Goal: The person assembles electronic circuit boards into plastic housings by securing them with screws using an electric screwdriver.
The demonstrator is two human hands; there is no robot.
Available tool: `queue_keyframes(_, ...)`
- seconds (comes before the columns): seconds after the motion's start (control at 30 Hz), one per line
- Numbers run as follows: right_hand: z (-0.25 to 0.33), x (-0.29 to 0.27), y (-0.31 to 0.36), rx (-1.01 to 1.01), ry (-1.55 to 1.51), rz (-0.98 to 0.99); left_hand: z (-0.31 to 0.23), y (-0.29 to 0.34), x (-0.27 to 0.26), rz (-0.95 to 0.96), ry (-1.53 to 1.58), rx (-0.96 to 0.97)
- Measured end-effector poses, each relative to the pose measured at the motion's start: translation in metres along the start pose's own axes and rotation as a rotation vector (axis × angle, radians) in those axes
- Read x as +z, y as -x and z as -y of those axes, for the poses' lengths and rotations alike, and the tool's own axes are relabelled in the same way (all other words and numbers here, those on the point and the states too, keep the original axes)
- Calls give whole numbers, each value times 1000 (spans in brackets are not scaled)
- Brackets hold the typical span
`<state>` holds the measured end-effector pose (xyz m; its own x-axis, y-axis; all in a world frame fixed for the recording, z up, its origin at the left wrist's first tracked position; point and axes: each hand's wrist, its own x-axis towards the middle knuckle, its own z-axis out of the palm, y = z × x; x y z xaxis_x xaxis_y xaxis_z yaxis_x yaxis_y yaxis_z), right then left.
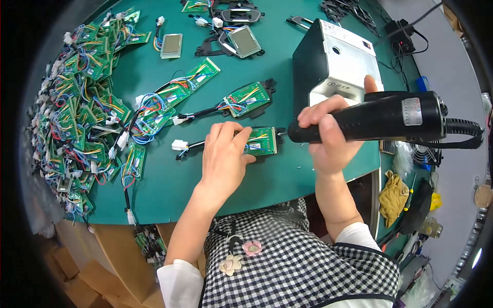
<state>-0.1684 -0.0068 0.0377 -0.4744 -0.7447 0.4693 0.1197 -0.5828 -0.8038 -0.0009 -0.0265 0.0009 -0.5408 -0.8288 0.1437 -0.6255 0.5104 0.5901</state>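
Note:
My right hand (335, 134) is wrapped round a black electric screwdriver (370, 119), its coiled cord trailing off to the right. The driver lies nearly level in view, its tip at the right end of a green circuit board (263, 140). With fingers and thumb, my left hand (224, 154) holds that board down on the table, covering its left part. A black cable with a white connector (179, 145) comes out beyond my left fingers. Just above lies another board on a black plastic frame (247, 99).
A large heap of wired circuit boards (82, 113) fills the left side of the green table (195, 192). A black-and-white box-shaped machine (336, 56) stands behind my right hand. Small display modules (171, 46) and black frames (240, 15) lie at the back.

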Motion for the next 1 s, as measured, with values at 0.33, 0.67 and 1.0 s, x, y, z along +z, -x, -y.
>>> queue_keyframes(0.33, -24, 4, 0, -7, 141, 112, 4, -4, 7, 35, 19, -33)
queue_keyframes(0.67, -43, -6, 2, 42, 269, 331, 1, -8, 5, 89, -3, -72)
queue_keyframes(1.0, 52, -38, -38, -377, -27, -117, -2, 0, 5, 55, -43, -86)
